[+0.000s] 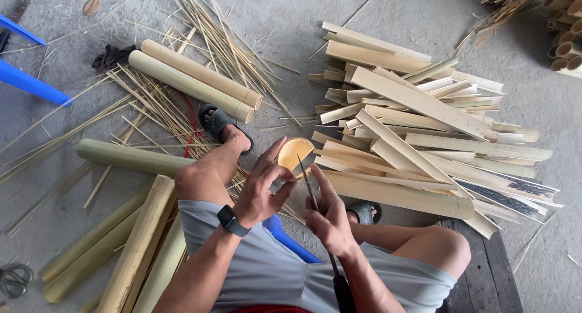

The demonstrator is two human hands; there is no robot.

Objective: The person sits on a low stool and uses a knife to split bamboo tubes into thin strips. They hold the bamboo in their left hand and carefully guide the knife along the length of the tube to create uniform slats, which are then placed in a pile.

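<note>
A short upright bamboo section [294, 153] stands between my knees, its pale cut end facing up. My left hand [262, 186], with a dark watch on the wrist, rests its fingers on the section's near rim. My right hand [329, 215] grips a long thin blade [308, 184] with a dark handle; the tip points at the section's rim. A sandalled foot [221, 126] is planted just beyond my left knee.
A heap of split bamboo slats [424, 125] lies to the right. Whole bamboo tubes [194, 83] and thin splinters lie at left, with more tubes [139, 240] beside my left leg. Blue plastic stool legs [30, 83] are far left, scissors [13, 279] bottom left, and stacked tubes [567, 28] top right.
</note>
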